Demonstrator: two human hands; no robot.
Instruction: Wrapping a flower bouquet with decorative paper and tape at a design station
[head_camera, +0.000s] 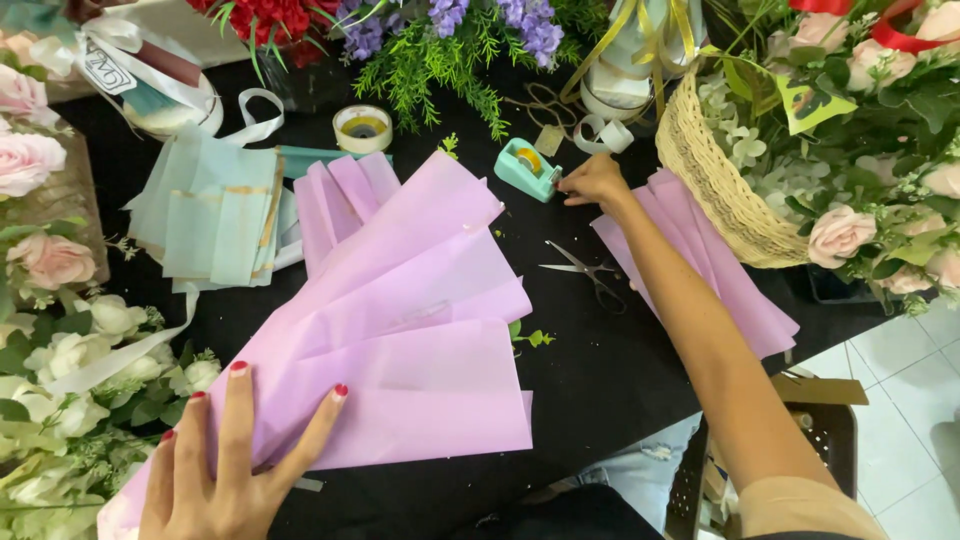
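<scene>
My left hand (225, 465) lies flat with fingers spread on the near end of a fan of lilac wrapping paper sheets (410, 320), pressing it to the black table. My right hand (596, 183) reaches across to a teal tape dispenser (527, 168) and pinches at its front end, where the tape comes off. A pair of scissors (590, 272) lies on the table just below that arm. More lilac sheets (720, 275) lie under my right forearm.
Pale blue folded paper (215, 215) and a roll of clear tape (362, 128) sit at the back left. A woven basket (715, 180) of pink and white flowers stands at right. White and pink flowers (70, 350) line the left edge; greenery and ribbons at the back.
</scene>
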